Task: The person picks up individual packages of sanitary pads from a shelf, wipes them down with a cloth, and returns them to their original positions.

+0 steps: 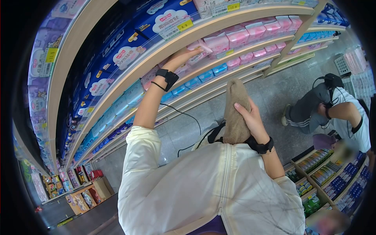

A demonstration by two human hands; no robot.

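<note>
One plush brown cloth [235, 117] fills my right hand's [252, 119] grasp, while my left hand [183, 57], grip unclear, touches a pink packet [199, 57] below the wooden shelf edge [231, 21].

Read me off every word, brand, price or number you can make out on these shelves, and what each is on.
"8.9": yellow price tag, upper shelf edge
"12.9": price tag further along, same edge
"11.5": yellow tag at far left, turned sideways
"100%", then Chinese characters: cloud label on a blue pack
Too small or blurred: the brand marks, the barcode lines and the print on the pink packs.
</note>
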